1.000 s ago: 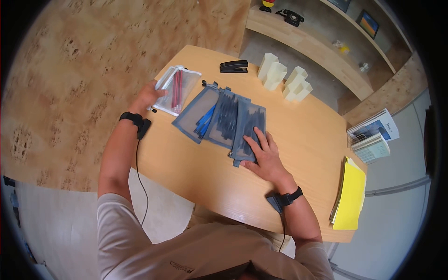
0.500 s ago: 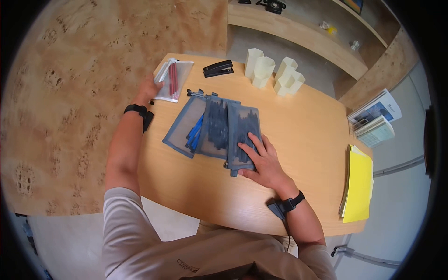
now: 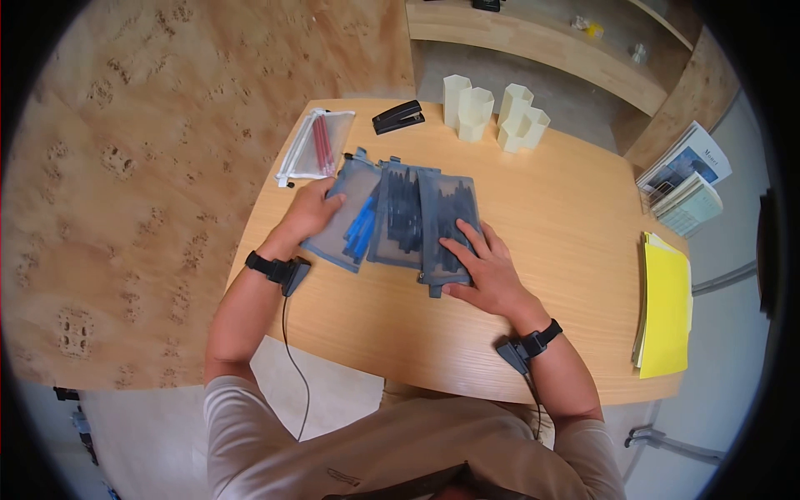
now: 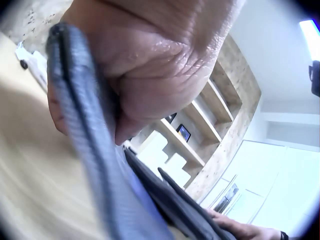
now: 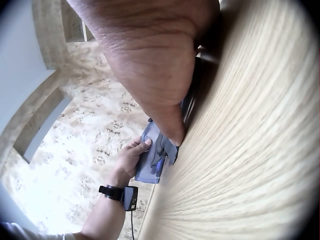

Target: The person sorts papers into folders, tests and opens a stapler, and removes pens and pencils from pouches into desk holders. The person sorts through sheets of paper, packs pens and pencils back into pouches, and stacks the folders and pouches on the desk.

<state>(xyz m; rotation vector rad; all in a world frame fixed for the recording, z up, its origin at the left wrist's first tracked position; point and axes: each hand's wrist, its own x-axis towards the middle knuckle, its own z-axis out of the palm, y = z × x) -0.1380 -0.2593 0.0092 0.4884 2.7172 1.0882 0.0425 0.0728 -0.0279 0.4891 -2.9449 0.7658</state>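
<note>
Three grey mesh zip pouches overlap on the table. My left hand (image 3: pixel 308 212) pinches the left edge of the leftmost pouch (image 3: pixel 353 187), which has blue pens (image 3: pixel 361 230) inside. In the right wrist view that pouch stands tilted up, with the thumb on its face. Dark pens fill the middle pouch (image 3: pixel 403 208) and the right pouch (image 3: pixel 457 190). Across the lower part of the right pouch, my right hand (image 3: pixel 492 273) rests with fingers spread and fairly straight. A white-edged clear pouch (image 3: pixel 300 143) with red pens lies beyond my left hand.
A black stapler (image 3: pixel 398 117) lies at the table's far edge. Cream hexagonal pen holders (image 3: pixel 474 112) (image 3: pixel 517 121) stand to its right. At the right edge are a yellow folder (image 3: pixel 667 308) and upright booklets (image 3: pixel 687 179). The wooden table (image 3: pixel 567 242) has a curved front edge.
My left hand has let go of the white-edged pouch and moved right to the leftmost grey pouch, gripping its edge and tilting it up. The right hand stays on the right pouch.
</note>
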